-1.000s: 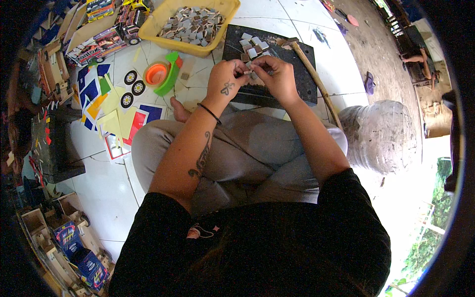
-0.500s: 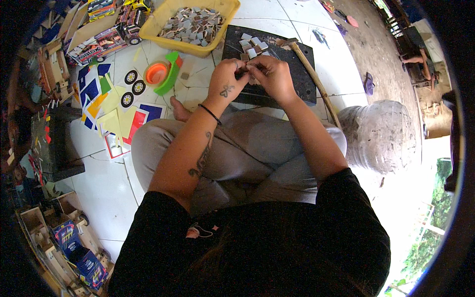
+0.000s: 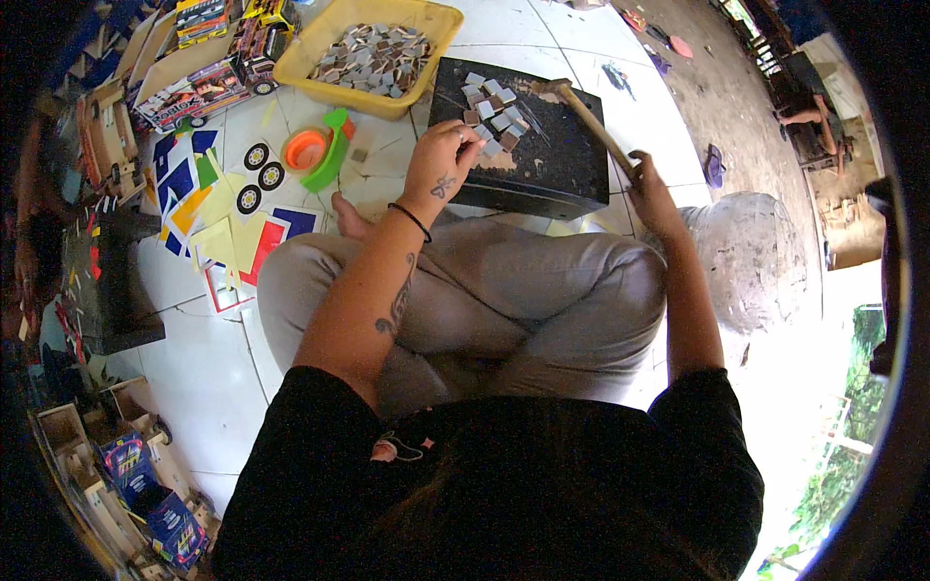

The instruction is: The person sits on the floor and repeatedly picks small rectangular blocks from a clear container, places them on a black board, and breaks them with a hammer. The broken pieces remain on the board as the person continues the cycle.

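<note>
My right hand [image 3: 655,197] is closed around the wooden handle of a hammer [image 3: 601,131]. The hammer's head rests at or just over the far right part of a low black block [image 3: 572,172]. Above the block's left edge, my left hand [image 3: 446,160] has thumb and fingertips pinched together. Whatever small thing sits in that pinch is too small to make out. Beside those fingertips, several small square pieces [image 3: 498,113], grey on one face and brown on others, lie loosely on the block. Thin dark nail-like slivers [image 3: 534,124] lie to their right.
A yellow basin [image 3: 455,21] of similar squares stands beyond the block. Leftward lie an orange bowl [image 3: 306,150] in a green holder, toy wheels [image 3: 271,174], coloured sheets [image 3: 179,184] and a toy truck [image 3: 194,97]. A pale rounded sack-like bundle [image 3: 751,261] stands at right.
My right hand has left my left hand's fingertips, moved right and taken hold of the hammer's handle. My left hand stays pinched over the block. More squares on the block now show.
</note>
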{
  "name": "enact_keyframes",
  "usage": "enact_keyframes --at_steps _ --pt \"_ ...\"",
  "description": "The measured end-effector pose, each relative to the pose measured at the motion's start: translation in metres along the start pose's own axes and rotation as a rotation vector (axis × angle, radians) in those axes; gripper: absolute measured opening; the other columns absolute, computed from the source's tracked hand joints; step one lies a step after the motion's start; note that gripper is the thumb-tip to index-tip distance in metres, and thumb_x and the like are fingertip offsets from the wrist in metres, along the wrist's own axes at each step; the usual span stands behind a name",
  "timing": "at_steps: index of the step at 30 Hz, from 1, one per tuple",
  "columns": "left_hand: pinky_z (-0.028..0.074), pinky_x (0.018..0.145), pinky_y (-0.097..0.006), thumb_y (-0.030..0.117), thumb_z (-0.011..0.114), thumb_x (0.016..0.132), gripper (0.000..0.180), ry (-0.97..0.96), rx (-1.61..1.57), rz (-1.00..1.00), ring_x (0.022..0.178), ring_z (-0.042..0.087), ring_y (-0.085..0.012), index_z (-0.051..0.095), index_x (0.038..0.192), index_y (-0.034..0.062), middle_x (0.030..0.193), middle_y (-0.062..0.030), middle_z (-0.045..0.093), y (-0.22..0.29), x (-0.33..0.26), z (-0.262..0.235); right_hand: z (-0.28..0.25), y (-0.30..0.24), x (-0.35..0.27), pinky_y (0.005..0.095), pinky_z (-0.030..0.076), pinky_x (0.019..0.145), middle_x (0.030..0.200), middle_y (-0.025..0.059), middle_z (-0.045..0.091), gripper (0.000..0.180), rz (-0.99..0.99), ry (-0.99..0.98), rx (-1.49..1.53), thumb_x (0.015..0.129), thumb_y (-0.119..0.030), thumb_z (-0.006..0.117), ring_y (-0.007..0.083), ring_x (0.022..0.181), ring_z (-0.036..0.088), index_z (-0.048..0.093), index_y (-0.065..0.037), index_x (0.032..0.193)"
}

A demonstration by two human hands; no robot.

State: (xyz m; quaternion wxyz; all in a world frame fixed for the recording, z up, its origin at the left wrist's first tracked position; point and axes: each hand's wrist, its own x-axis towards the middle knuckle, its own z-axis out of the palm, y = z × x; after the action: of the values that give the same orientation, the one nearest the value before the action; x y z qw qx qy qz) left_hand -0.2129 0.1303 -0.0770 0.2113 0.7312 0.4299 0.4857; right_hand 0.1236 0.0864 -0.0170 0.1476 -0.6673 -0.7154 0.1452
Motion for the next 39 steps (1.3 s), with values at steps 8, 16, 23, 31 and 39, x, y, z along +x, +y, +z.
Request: enact_keyframes --at_steps 8,16,23,31,39 --pt "0.047 0.065 -0.035 0.008 0.066 0.079 0.011 0.010 0.009 0.044 0.072 0.061 -0.0297 0.060 0.078 -0.0003 0.077 -0.0127 0.061 -0.001 0.000 0.001 -0.023 -0.097 -0.100 0.0372 0.050 0.072 0.094 0.0200 0.065 0.037 0.076 -0.021 0.278 0.092 -0.012 0.052 0.0326 0.086 0.066 0.049 -0.007 0.129" --pt "0.048 0.065 -0.035 0.009 0.065 0.080 0.012 -0.015 -0.002 0.027 0.071 0.061 -0.0303 0.062 0.080 -0.0021 0.078 -0.0138 0.062 0.002 -0.001 -0.001 -0.003 -0.145 -0.135 0.0380 0.049 0.084 0.113 0.0250 0.059 0.046 0.013 -0.011 0.048 0.090 -0.004 0.051 0.0327 0.103 0.062 0.042 -0.007 0.135" --pt "0.047 0.061 -0.037 0.007 0.065 0.080 0.011 0.035 0.026 0.078 0.066 0.060 -0.0293 0.063 0.077 -0.0035 0.075 -0.0144 0.061 0.004 0.000 0.000 -0.001 -0.138 -0.134 0.0376 0.050 0.082 0.111 0.0246 0.060 0.045 -0.029 -0.024 0.053 0.090 -0.003 0.052 0.0335 0.101 0.062 0.043 -0.006 0.134" --pt "0.047 0.060 -0.036 0.008 0.066 0.079 0.011 0.026 -0.011 0.071 0.063 0.058 -0.0280 0.063 0.076 -0.0020 0.072 -0.0129 0.060 0.001 -0.002 0.001 0.002 -0.133 -0.132 0.0439 0.051 0.079 0.113 0.0226 0.058 0.050 -0.123 0.072 0.151 0.088 -0.005 0.053 0.0397 0.097 0.060 0.041 -0.012 0.135" --pt "0.047 0.063 -0.036 0.008 0.065 0.079 0.012 0.016 -0.008 0.072 0.067 0.060 -0.0291 0.062 0.075 -0.0024 0.074 -0.0132 0.060 0.004 -0.001 -0.001 0.000 -0.139 -0.132 0.0375 0.049 0.083 0.113 0.0249 0.059 0.045 -0.081 0.048 0.112 0.090 -0.003 0.051 0.0320 0.102 0.062 0.042 -0.003 0.134"
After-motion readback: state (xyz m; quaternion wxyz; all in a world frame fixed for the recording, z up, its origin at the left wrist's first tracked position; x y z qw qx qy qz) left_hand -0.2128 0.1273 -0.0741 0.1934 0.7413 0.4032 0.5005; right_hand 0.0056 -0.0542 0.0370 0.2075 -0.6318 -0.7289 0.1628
